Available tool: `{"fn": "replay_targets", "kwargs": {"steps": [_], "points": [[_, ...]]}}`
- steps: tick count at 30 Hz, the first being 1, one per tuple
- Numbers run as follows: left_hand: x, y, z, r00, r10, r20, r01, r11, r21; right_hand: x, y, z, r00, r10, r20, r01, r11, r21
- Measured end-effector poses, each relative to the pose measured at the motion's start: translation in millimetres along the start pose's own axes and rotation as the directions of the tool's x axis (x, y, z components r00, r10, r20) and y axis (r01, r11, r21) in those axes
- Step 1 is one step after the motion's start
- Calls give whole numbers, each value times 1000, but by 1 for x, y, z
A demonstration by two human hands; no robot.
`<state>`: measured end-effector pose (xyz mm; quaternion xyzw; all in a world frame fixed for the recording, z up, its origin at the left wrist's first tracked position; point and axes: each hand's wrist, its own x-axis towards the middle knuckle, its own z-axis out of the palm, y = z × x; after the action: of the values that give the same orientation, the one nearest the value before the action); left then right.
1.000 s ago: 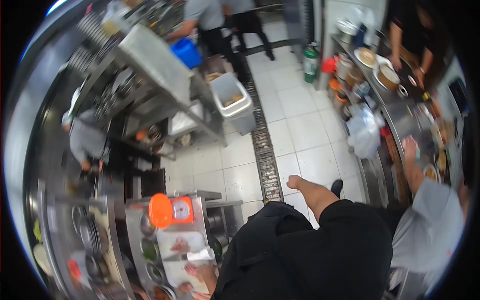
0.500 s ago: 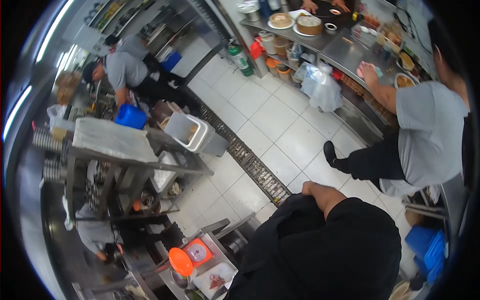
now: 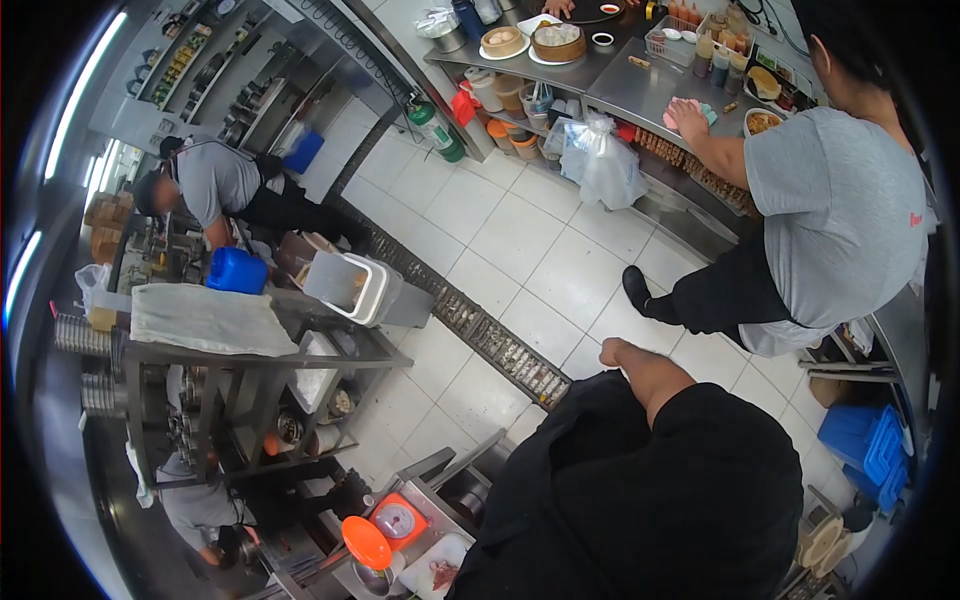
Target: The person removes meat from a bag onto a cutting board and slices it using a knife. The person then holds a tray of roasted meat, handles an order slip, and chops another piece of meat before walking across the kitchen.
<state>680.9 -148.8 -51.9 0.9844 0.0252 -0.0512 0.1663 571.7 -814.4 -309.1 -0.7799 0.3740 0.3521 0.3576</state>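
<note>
My right hand (image 3: 613,353) hangs in front of my black apron (image 3: 560,470), above the white tiled floor. Its fingers are curled closed, and nothing shows in them. My left hand is out of the frame. Below and to the left, an orange kitchen scale (image 3: 398,520) stands on a steel counter. Beside it are an orange dish (image 3: 366,543) and a white board (image 3: 436,566) with pieces of reddish food on it. Neither of my hands is seen touching these.
A co-worker (image 3: 840,220) at the right presses a cloth (image 3: 690,113) on the steel counter. Bamboo steamers (image 3: 557,43) stand farther along. A drain grate (image 3: 470,312) crosses the floor. Other people (image 3: 215,180) work at the left, beyond a steel rack (image 3: 260,350) and a grey bin (image 3: 408,302).
My right hand has swung slightly forward, away from the apron. The camera view has shifted, so the room sits farther left. The co-worker's hand stays at the cloth.
</note>
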Motion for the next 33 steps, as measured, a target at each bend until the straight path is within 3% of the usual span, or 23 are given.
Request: {"fn": "replay_targets", "kwargs": {"steps": [5, 11, 14, 23, 26, 29, 33], "points": [[5, 1, -3, 998, -23, 58, 23, 1000, 11, -49, -45, -22, 999, -32, -8, 33, 993, 110], [9, 7, -1, 992, -33, 123, 31, 999, 15, -10, -40, 8, 982, -168, -89, 170, 985, 13], [10, 1, -4, 988, -34, 152, 32, 999, 14, -51, -44, -19, 998, -57, -17, 59, 993, 99], [5, -2, -6, 976, -60, 209, 54, 998, 35, -20, -2, -4, 997, 63, 33, -63, 998, 0], [6, -2, -7, 971, -55, 233, 48, 998, 36, -40, -13, -18, 986, 136, 100, -144, 987, 74], [5, -5, -8, 967, -63, 249, 55, 998, 38, -45, -17, -12, 1000, 4, -8, -3, 996, 88], [4, -8, -7, 961, -71, 267, 64, 997, 37, -33, -25, -3, 995, -90, 47, 90, 996, -5]]}}
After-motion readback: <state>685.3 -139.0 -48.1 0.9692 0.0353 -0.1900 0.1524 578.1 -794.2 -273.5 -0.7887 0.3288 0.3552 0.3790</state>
